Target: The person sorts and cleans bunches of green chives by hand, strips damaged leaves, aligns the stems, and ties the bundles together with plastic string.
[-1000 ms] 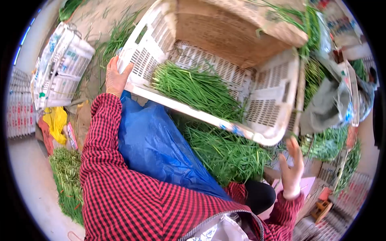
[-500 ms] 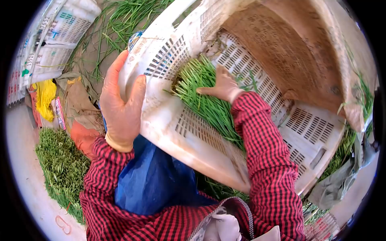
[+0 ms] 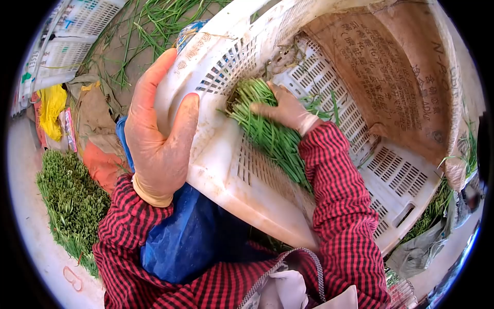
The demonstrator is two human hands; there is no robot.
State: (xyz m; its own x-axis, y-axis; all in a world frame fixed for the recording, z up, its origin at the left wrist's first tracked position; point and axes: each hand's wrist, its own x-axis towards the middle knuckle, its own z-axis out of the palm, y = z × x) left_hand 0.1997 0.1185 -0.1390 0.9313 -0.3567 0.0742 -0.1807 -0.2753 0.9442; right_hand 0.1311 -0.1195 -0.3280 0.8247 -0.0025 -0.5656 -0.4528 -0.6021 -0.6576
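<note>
A large white perforated crate (image 3: 247,206) tilts toward me, with brown printed sacking (image 3: 355,67) lining its far side. My left hand (image 3: 159,134), in a pale glove, is at the crate's left rim, thumb and fingers spread apart. Inside the crate lies a bundle of green stalks (image 3: 272,141), pale cut ends to the upper left. My right hand (image 3: 285,108), also gloved, rests on top of the bundle with the thumb apart from the fingers. The fingertips are partly hidden among the stalks.
Cut stalks stand in a dense pile (image 3: 72,201) at the left. A yellow bag (image 3: 51,110) and another white crate (image 3: 64,46) are at the upper left. Loose green leaves (image 3: 164,20) lie on the floor beyond. Blue plastic (image 3: 180,237) covers my lap.
My right hand has moved from outside the crate onto the stalk bundle inside. My left hand stays at the rim. The crate appears closer and more tilted.
</note>
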